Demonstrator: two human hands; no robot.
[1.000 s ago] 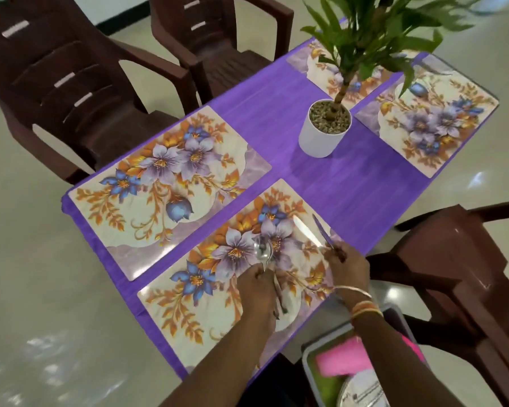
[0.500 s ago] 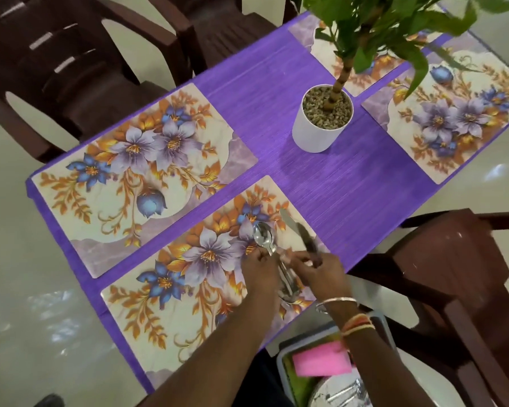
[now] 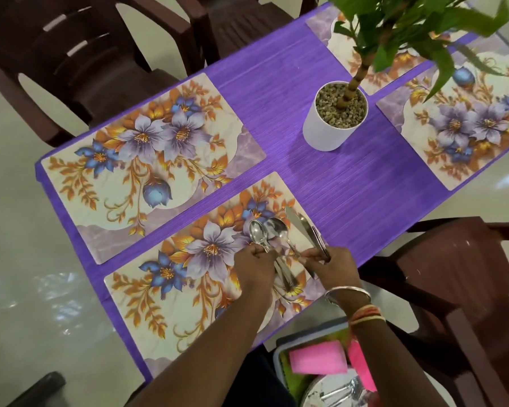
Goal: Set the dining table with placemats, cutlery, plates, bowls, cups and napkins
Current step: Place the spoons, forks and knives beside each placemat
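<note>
the left hand (image 3: 254,267) grips spoons (image 3: 259,234) and the right hand (image 3: 334,264) pinches knives (image 3: 301,227) over the near placemat (image 3: 171,298).

And the right hand (image 3: 334,267) has come in from the mat's right edge, carrying its knife (image 3: 295,221) right up beside the left hand (image 3: 254,270). A second spoon (image 3: 278,229) now fans out next to the first spoon (image 3: 257,232), and the right fingertips are pinching its handle.

Purple tablecloth (image 3: 350,186), floral placemats (image 3: 147,171), white pot (image 3: 323,133), brown chairs (image 3: 86,60)
</note>
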